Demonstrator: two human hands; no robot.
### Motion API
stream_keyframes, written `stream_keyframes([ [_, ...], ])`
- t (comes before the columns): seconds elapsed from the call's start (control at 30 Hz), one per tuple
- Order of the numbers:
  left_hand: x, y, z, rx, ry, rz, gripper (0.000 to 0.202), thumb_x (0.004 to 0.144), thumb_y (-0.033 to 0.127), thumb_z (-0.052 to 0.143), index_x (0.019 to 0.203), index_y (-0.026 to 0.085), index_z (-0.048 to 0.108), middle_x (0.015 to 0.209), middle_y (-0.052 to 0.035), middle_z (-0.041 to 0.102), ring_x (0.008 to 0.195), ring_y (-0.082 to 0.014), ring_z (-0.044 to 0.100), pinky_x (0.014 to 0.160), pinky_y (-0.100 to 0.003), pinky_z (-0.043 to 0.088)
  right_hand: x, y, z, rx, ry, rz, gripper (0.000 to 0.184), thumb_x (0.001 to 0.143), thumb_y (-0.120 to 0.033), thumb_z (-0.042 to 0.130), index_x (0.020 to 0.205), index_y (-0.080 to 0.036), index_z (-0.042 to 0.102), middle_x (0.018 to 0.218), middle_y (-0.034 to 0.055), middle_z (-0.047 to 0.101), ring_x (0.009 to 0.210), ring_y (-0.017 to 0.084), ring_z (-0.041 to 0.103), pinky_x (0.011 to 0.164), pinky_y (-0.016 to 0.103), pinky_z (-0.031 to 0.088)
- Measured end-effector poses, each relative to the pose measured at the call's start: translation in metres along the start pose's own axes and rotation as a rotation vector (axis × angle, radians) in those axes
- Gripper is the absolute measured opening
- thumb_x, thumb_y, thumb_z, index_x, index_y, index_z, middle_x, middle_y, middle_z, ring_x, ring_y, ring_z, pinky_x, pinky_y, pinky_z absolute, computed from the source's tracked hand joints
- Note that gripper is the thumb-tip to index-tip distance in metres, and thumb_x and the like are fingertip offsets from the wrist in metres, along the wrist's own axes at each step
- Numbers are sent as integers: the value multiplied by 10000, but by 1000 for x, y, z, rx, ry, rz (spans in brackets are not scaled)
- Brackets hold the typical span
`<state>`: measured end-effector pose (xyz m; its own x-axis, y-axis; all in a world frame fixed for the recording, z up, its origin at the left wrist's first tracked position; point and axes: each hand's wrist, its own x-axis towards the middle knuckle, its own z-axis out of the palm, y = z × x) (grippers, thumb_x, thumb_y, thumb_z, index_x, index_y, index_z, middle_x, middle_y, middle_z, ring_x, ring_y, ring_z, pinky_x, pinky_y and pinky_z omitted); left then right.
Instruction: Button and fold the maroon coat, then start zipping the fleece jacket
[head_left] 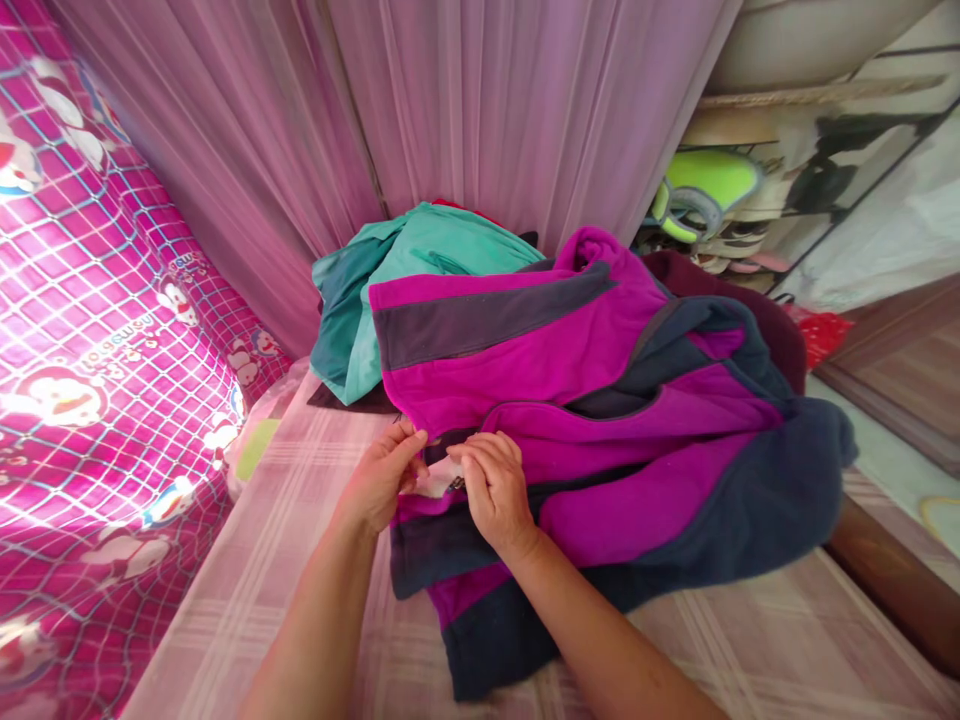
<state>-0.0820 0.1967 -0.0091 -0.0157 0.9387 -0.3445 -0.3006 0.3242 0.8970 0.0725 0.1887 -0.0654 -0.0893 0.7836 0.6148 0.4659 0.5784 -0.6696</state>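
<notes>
A magenta and dark grey fleece jacket (pixel 585 350) lies spread on its side, its front zipper running along the middle and its sleeves toward the right. My left hand (pixel 386 472) pinches the jacket's hem at the near left edge. Close beside it, my right hand (pixel 495 490) has its fingers curled together on the same hem. Between the two hands shows a pale pinkish-white strip (pixel 436 478) with a small dark bit at its right end. Whether that bit is a zipper end, I cannot tell. My fingertips partly cover it.
Teal garments (pixel 420 255) are heaped behind the jacket, and a maroon cloth (pixel 772 330) lies at its right. A pink curtain (pixel 480 120) hangs at the back. Bright pink patterned fabric (pixel 97 400) fills the left. A shelf rack with a lime-green item (pixel 712 180) stands back right.
</notes>
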Motion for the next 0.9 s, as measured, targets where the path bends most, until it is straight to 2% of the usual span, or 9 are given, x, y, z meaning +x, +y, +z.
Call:
stream_keyframes([
  [0.07,-4,4,-4,39,-60,-52,440,597,345,881,861,172,575,562,61,600,371,-57,538,280,-89,236,0,1,2,-75,-20,13,340,989,-206,374,805,-221,661,797,29,704,887,184,618,907,364,374],
  [0.13,-10,5,-6,81,-87,-81,462,606,363,878,916,171,595,649,27,640,452,-93,610,282,-96,262,0,3,5,-178,-21,27,344,982,-213,395,721,-215,618,723,27,671,817,181,601,878,358,369],
  [0.23,-21,-1,-2,90,3,-24,475,624,392,867,963,178,614,806,-4,665,648,-136,681,333,-116,391,-1,5,11,-337,19,41,312,955,-218,457,673,-210,593,663,17,649,756,176,574,875,362,344],
  [0.37,-31,-14,8,20,118,56,439,648,402,850,951,184,619,959,-22,673,880,-180,690,535,-201,569,-1,6,17,-454,5,49,310,932,-218,510,635,-214,595,651,14,660,734,173,556,897,376,310],
  [0.47,-33,-19,12,-51,142,99,402,661,369,846,921,176,608,916,-12,690,867,-155,692,676,-229,589,0,3,17,-449,-20,46,308,937,-229,515,645,-216,613,690,32,683,761,188,566,927,397,300],
  [0.53,-32,-19,12,-75,150,107,376,674,342,840,904,169,598,866,-8,698,827,-138,701,712,-216,576,-1,2,15,-413,-33,42,309,947,-234,501,665,-217,627,714,37,695,785,194,578,955,409,296],
  [0.63,-30,-20,10,-83,152,92,345,697,312,827,901,166,590,825,-8,703,799,-140,713,729,-220,572,-3,1,9,-300,-98,19,305,959,-218,479,707,-221,650,768,26,718,849,188,604,985,408,294],
  [0.77,-30,-23,7,-111,125,73,350,699,322,827,894,165,582,829,-13,712,802,-144,718,757,-238,584,-10,-1,0,-149,-207,-5,198,939,-220,541,812,-228,693,886,18,744,968,183,623,1025,411,283],
  [0.9,-32,-28,2,-114,141,55,352,694,319,833,890,168,582,832,-15,701,816,-151,712,670,-218,590,-17,-3,-7,-146,-280,25,124,906,-246,616,975,-254,719,977,25,759,1100,225,593,1062,465,250],
])
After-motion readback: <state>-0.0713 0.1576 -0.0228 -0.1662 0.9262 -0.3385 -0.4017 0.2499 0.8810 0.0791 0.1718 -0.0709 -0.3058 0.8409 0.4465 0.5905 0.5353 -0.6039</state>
